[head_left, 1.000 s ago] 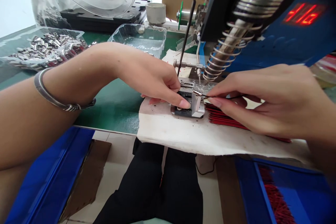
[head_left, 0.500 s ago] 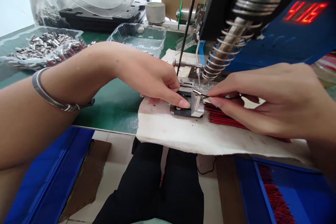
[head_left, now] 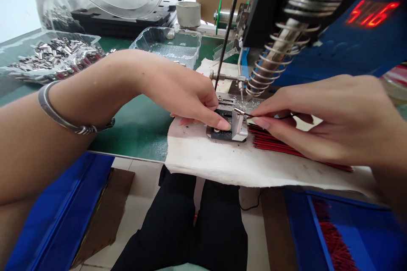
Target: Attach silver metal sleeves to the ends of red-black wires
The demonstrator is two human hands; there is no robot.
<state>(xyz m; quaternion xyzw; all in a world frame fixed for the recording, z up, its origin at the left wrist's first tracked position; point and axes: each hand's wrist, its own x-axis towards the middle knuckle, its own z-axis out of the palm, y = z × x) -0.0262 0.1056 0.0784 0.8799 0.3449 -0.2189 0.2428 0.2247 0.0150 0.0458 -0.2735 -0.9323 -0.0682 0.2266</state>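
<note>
My right hand (head_left: 330, 118) pinches a thin black wire (head_left: 249, 115) between thumb and forefinger. The wire's tip meets a small metal sleeve (head_left: 238, 111) lying on the upright block of a metal jig (head_left: 239, 130). My left hand (head_left: 187, 93) comes in from the left, its thumb laid on the jig's black base and its forefinger curled at the back side. Its remaining fingers are partly hidden underneath. Just behind the sleeve, a soldering iron tip with a coil spring (head_left: 270, 59) points down, and a thin solder feed nozzle (head_left: 241, 89) stands beside it.
Red and black wires (head_left: 276, 142) lie on a white cloth (head_left: 203, 156) under my right hand. A bag of metal sleeves (head_left: 54, 57) and a clear plastic tray (head_left: 165, 44) stand at the left. A blue machine (head_left: 349, 59) rises at the right. A blue bin (head_left: 365, 237) holds red wires below.
Both hands, the wire and the jig stay in place. The first red digit on the machine's display has changed from 4 to 5. The view has shifted very slightly.
</note>
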